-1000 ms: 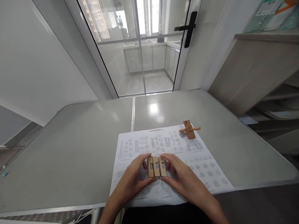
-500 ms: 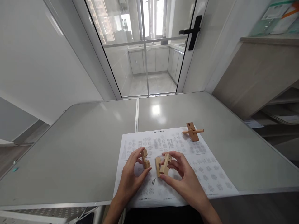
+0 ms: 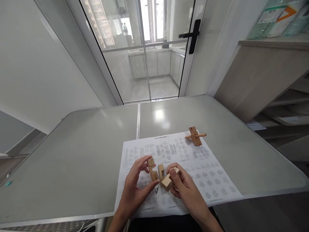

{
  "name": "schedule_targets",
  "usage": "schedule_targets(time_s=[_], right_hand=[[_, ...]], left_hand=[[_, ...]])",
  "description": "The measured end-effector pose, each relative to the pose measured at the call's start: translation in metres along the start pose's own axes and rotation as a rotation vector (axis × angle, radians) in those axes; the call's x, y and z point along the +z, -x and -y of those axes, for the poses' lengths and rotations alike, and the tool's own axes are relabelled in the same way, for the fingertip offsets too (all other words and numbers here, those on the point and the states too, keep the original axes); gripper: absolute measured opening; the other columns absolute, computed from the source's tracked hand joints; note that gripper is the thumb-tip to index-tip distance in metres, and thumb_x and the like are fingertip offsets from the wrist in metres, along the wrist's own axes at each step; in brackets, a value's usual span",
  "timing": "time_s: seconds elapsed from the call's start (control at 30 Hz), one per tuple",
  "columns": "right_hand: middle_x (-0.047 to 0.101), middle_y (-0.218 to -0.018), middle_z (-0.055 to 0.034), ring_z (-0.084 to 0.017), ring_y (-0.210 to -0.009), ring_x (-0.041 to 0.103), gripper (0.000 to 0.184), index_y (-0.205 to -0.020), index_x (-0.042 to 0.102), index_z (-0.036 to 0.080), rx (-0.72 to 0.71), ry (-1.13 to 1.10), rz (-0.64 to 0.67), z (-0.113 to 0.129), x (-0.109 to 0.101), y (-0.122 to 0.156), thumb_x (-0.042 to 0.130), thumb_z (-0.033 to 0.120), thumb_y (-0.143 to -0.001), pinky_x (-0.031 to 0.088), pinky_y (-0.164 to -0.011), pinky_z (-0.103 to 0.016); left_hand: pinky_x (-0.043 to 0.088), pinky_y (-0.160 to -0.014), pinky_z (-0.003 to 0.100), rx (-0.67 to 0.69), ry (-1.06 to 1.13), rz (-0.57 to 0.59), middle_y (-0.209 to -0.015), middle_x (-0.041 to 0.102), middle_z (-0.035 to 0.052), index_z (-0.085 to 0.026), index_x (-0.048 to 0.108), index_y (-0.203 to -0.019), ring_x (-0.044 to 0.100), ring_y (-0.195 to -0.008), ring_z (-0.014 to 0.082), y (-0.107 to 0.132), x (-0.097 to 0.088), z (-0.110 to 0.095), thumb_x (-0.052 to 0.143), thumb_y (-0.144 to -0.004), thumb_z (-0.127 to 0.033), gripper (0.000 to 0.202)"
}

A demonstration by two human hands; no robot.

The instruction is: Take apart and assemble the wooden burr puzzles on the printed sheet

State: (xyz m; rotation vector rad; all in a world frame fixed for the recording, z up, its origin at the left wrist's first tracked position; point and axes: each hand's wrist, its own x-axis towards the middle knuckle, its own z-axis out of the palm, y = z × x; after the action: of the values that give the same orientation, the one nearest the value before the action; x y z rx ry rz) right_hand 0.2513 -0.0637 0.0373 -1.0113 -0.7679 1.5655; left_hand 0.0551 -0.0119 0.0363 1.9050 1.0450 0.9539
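Observation:
My left hand grips a notched wooden puzzle piece by its two ends, between thumb and fingers. In my right hand is another notched wooden puzzle piece, tilted, with the thumb lying along its top. Between the hands a third notched wooden piece lies on the printed paper sheet, its near end partly hidden by the piece in my right hand. The sheet carries rows of small assembly diagrams.
A crossed wooden assembly with a thin rod sits at the sheet's far right corner. The grey table reaches to a glass door. A wooden shelf unit stands at the right, with bottles on top.
My right hand has turned its piece, bringing the thumb on top and the near end lower. The left hand tilts its piece slightly. The whole view has shifted a little.

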Motion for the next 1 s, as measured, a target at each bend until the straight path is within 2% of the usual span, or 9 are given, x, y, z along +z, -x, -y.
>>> schedule_targets(time_s=[0.13,0.3,0.4,0.5,0.6,0.7,0.77,0.87,1.0], right_hand=[[0.037,-0.069,0.0073,-0.009,-0.054,0.029,0.049,-0.107,0.062,0.024,0.006,-0.055,-0.028,0.005,0.001,0.0,0.06,0.073,-0.097,0.027,-0.05,-0.022],[0.05,-0.077,0.0031,-0.011,-0.062,0.045,0.048,-0.119,0.065,0.024,0.006,-0.081,-0.059,0.012,0.001,0.003,0.056,0.068,-0.102,0.043,-0.06,-0.025],[0.062,-0.084,-0.0001,-0.013,-0.069,0.055,0.045,-0.126,0.065,0.023,-0.009,-0.031,-0.019,0.014,-0.001,0.004,0.062,0.061,-0.102,0.05,-0.071,-0.028],[0.07,-0.081,-0.0021,-0.016,-0.066,0.062,0.05,-0.135,0.06,0.021,-0.02,-0.006,0.062,0.012,-0.001,0.003,0.064,0.059,-0.102,0.053,-0.069,-0.031],[0.067,-0.067,0.0004,-0.016,-0.054,0.063,0.047,-0.128,0.059,0.019,-0.018,0.001,0.116,0.008,-0.001,0.002,0.058,0.06,-0.104,0.052,-0.058,-0.03],[0.07,-0.08,-0.0021,-0.013,-0.052,0.061,0.041,-0.117,0.061,0.02,-0.078,0.031,0.078,0.004,-0.001,0.002,0.058,0.06,-0.104,0.048,-0.052,-0.027],[0.071,-0.087,-0.0027,-0.011,-0.055,0.059,0.039,-0.115,0.062,0.021,-0.124,0.093,0.047,0.003,-0.002,0.003,0.058,0.058,-0.105,0.048,-0.055,-0.026],[0.068,-0.081,-0.0005,-0.012,-0.061,0.056,0.035,-0.116,0.067,0.022,-0.168,0.237,0.016,0.003,-0.003,0.005,0.06,0.054,-0.105,0.048,-0.06,-0.026],[0.07,-0.087,-0.0017,-0.016,-0.073,0.06,0.031,-0.12,0.071,0.025,-0.233,0.434,-0.001,0.003,-0.003,0.006,0.06,0.05,-0.106,0.049,-0.068,-0.027]], left_hand=[[0.059,-0.103,0.045,-0.013,0.009,-0.002,-0.15,0.058,0.0098,-0.036,0.051,-0.151,0.069,-0.113,0.026,0.0,0.005,-0.002,0.078,-0.093,-0.034,0.064],[0.057,-0.102,0.044,-0.008,0.063,0.001,-0.149,0.059,0.0096,-0.036,0.052,-0.151,0.068,-0.116,0.0263,0.002,0.008,-0.001,0.078,-0.093,-0.03,0.063],[0.056,-0.103,0.044,-0.03,0.086,-0.014,-0.149,0.059,0.0101,-0.035,0.053,-0.15,0.068,-0.114,0.0258,0.005,0.009,0.0,0.08,-0.092,-0.029,0.065],[0.055,-0.105,0.044,-0.054,0.105,-0.031,-0.146,0.063,0.0095,-0.034,0.053,-0.151,0.069,-0.11,0.0246,0.008,0.008,0.001,0.082,-0.09,-0.029,0.068],[0.054,-0.107,0.044,-0.073,0.136,-0.018,-0.139,0.068,0.009,-0.033,0.054,-0.151,0.069,-0.114,0.0266,0.011,0.007,0.004,0.083,-0.089,-0.031,0.068],[0.053,-0.109,0.044,-0.069,0.181,-0.003,-0.136,0.071,0.0105,-0.03,0.055,-0.152,0.067,-0.123,0.0308,0.014,0.006,0.006,0.085,-0.087,-0.033,0.071],[0.052,-0.111,0.044,-0.073,0.206,0.0,-0.136,0.072,0.0105,-0.03,0.056,-0.152,0.066,-0.127,0.0321,0.017,0.007,0.007,0.087,-0.085,-0.033,0.074],[0.049,-0.115,0.045,-0.111,0.225,0.011,-0.143,0.069,0.0092,-0.033,0.056,-0.151,0.066,-0.129,0.0319,0.021,0.01,0.008,0.09,-0.082,-0.031,0.077],[0.045,-0.121,0.048,-0.157,0.271,0.025,-0.15,0.064,0.0098,-0.032,0.056,-0.15,0.06,-0.138,0.0338,0.024,0.011,0.009,0.091,-0.081,-0.032,0.077]])
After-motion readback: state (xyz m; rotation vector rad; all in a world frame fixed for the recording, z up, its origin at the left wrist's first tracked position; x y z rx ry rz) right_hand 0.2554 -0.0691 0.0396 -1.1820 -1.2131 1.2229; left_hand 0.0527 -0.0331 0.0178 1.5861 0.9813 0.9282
